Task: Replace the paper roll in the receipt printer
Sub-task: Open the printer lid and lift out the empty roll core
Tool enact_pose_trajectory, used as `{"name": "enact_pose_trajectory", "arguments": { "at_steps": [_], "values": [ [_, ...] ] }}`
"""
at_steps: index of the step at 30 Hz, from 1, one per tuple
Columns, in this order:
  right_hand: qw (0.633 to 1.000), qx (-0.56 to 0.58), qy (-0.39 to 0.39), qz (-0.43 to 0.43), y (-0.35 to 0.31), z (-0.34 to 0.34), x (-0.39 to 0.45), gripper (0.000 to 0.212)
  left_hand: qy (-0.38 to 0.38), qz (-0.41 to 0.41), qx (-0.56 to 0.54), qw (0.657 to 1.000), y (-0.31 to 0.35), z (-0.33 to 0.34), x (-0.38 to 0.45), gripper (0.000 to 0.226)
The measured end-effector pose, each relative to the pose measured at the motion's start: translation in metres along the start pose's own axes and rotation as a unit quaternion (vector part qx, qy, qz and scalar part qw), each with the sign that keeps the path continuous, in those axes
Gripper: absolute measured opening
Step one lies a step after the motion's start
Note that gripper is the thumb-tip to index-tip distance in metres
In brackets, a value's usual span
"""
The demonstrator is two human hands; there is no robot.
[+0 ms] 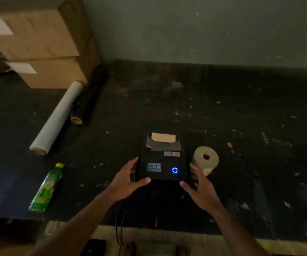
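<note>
A black receipt printer [162, 159] sits on the dark table, its lid down, a blue ring light glowing on its front and a strip of pale paper showing at its top slot. My left hand [125, 179] grips the printer's left front corner, thumb along the front edge. My right hand [198, 185] holds the right front corner, fingers against the side. A pale paper roll [206, 159] lies on the table just right of the printer, its core hole facing me, right behind my right fingers.
A green bottle [46, 187] with a yellow cap lies at the left front. A long white roll [57, 117] and a black roll [91, 95] lie at the back left beside stacked cardboard boxes [41, 47]. A black cable [120, 224] hangs over the table's front edge.
</note>
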State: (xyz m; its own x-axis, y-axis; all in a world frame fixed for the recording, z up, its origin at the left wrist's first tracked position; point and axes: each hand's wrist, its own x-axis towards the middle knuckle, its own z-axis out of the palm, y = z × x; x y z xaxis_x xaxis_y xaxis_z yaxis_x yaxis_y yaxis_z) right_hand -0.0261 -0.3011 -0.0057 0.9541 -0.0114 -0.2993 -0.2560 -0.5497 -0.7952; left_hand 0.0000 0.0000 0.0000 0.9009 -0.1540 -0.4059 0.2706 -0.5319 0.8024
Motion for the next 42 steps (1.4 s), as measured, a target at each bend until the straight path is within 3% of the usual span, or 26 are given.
{"name": "enact_pose_trajectory", "arguments": {
  "at_steps": [4,14,20,29,36,42],
  "values": [
    [0.997,0.034,-0.040,0.052,0.001,0.020,0.001,0.089,0.018,-0.016,-0.001,1.000,-0.011,0.020,-0.003,0.105],
    [0.998,0.025,0.044,0.048,-0.002,0.029,-0.003,0.076,0.084,-0.015,0.007,0.996,-0.010,0.025,0.001,0.082],
    [0.998,0.017,0.055,0.030,-0.009,0.030,-0.006,0.076,0.077,0.004,0.004,0.997,-0.009,0.021,0.000,0.082],
    [0.989,0.082,0.121,-0.024,-0.058,-0.013,0.036,0.081,0.135,0.104,-0.077,0.982,0.037,-0.017,0.030,0.079],
    [0.981,0.096,0.161,-0.053,-0.092,-0.037,0.091,0.073,0.161,0.101,-0.099,0.977,0.075,-0.043,0.081,0.083],
    [0.981,0.110,0.149,-0.054,-0.098,-0.042,0.127,0.069,0.155,0.108,-0.130,0.973,0.095,-0.050,0.108,0.077]
  ]
}}
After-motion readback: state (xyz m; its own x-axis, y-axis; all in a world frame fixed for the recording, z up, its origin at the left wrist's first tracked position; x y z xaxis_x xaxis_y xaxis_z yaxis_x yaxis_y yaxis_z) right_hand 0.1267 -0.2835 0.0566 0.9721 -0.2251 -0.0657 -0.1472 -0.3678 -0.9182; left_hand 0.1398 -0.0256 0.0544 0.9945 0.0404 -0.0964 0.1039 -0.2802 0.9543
